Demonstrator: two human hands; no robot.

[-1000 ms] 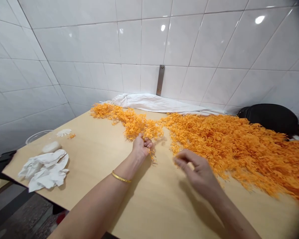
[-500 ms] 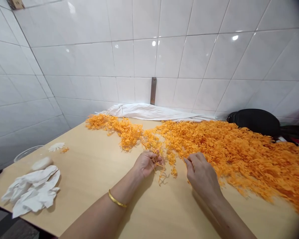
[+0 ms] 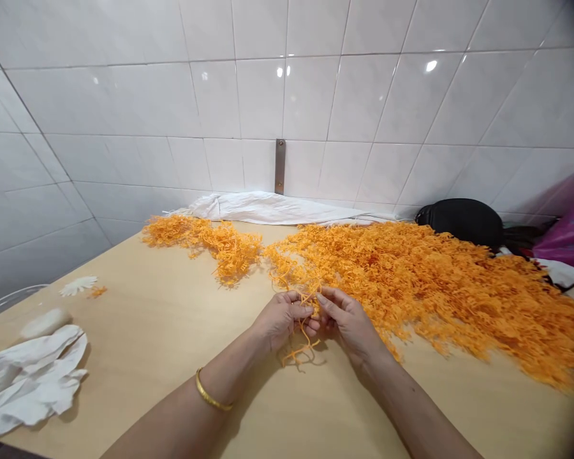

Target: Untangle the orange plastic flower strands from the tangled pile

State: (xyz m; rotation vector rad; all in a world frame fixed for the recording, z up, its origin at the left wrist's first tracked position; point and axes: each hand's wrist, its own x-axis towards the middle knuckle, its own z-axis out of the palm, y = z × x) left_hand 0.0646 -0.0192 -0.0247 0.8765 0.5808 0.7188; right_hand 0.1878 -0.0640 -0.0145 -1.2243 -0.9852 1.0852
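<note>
Strands (image 3: 316,309) are pinched in the fingers of your left hand (image 3: 278,320) and right hand (image 3: 354,326), just below the frame's center, beside the orange heap (image 3: 425,280) at right.

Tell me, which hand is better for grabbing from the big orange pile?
Probably the right hand: it's beside the pile, most of which lies on that side. The left hand is farther from that bulk, holds strands, and would likely have to cross the right.
</note>
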